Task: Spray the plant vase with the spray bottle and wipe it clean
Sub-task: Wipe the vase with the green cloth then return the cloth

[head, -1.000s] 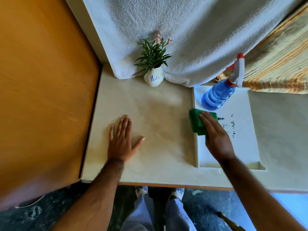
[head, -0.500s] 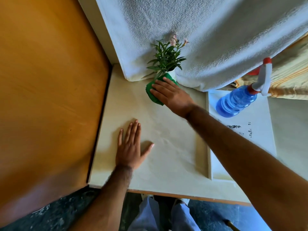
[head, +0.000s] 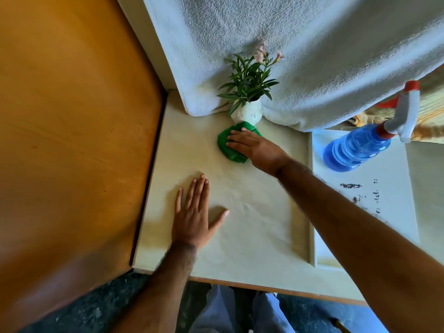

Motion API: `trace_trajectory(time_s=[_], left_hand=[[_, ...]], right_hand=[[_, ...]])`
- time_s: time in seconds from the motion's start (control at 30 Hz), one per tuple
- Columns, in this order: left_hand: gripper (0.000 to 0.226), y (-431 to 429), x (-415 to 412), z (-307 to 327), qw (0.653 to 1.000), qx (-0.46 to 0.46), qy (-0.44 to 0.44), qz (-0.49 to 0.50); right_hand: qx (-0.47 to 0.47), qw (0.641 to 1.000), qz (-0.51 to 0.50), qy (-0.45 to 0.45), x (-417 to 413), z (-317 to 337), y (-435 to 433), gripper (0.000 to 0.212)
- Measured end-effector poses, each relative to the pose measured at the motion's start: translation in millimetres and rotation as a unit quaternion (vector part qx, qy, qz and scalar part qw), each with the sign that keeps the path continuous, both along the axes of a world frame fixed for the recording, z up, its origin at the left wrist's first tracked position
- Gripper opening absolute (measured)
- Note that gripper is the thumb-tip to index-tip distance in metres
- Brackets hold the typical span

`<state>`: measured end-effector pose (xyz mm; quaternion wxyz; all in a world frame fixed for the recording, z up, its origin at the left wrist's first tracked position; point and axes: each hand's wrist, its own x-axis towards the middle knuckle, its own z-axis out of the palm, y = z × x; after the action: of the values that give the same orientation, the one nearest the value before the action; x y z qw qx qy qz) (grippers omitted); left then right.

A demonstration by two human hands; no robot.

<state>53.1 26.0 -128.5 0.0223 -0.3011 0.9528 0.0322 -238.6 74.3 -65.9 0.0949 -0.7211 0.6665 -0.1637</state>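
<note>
A small white vase [head: 248, 112] with green leaves and pink flowers stands at the back of the cream table [head: 252, 224], against a white towel. My right hand [head: 257, 146] presses a green cloth [head: 228, 146] flat on the table just in front of the vase's base; the cloth's far edge touches the vase. My left hand [head: 193, 212] lies flat on the table, fingers spread, holding nothing. The blue spray bottle [head: 358, 150] with a white and red trigger stands at the right on a white tray.
A white towel [head: 300, 49] hangs behind the vase. An orange wooden panel [head: 72, 128] borders the table on the left. The white tray [head: 389, 200] carries dark specks. A striped cloth lies at the far right. My legs show below the table's front edge.
My right hand took the green cloth from the tray's edge to the vase, then slid down from the vase's side to the table at its base. My left hand stayed flat.
</note>
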Motion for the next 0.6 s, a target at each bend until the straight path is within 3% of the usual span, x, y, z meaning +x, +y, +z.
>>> trace_trajectory(time_s=[0.27, 0.43, 0.6], left_hand=[[0.101, 0.9, -0.2, -1.8, 1.0, 0.0, 0.012, -0.003], [0.102, -0.9, -0.2, -4.8, 1.0, 0.003, 0.005, -0.002], [0.102, -0.1, 0.1, -5.2, 1.0, 0.006, 0.008, -0.001]], right_hand=[[-0.142, 0.987, 0.048, 0.06, 0.9, 29.6, -18.7, 0.023], [-0.094, 0.991, 0.054, 0.077, -17.0, 28.6, -19.3, 0.032], [-0.037, 0.999, 0.022, 0.013, -14.7, 16.3, -13.8, 0.052]])
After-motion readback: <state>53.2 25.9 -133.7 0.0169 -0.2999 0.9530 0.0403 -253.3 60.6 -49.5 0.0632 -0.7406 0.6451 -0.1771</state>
